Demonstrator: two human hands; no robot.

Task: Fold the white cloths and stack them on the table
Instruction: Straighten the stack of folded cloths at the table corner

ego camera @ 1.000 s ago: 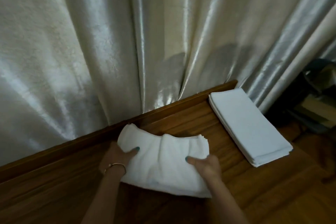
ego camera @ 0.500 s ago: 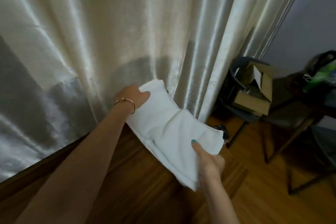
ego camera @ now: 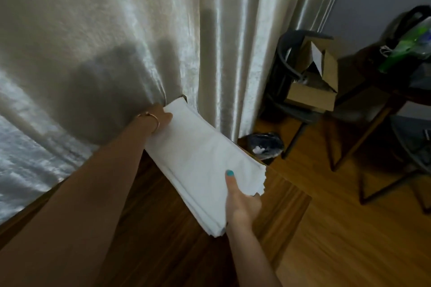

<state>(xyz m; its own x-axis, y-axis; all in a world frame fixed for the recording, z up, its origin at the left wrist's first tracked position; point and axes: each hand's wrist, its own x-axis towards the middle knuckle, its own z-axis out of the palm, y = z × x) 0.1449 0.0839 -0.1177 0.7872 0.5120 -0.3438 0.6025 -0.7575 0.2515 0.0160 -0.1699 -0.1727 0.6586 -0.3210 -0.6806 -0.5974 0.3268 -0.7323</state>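
The right hand (ego camera: 242, 207) pinches the near end of the folded cloth (ego camera: 205, 165): the thumb lies flat on top, and the remaining fingers (ego camera: 256, 196) curl under the edge. The left hand (ego camera: 161, 117) holds the far end beside the curtain (ego camera: 116, 42); only its thumb side shows, so how its fingers lie cannot be told.

Procedure, as judged from the present position:
1. Keep both ends level so the layers do not slide apart.
2. Align the long edges with the pile before letting go.
3. Lower the far end first, then withdraw the near fingers sideways.

Whether the load already rests on the stack is not discernible.

The cloth is white, folded into a long narrow pad of several layers, and spans from the near fingers to the far hand, along the right edge of the wooden worktop (ego camera: 177, 240). Layer edges show at the near corner, slightly uneven.
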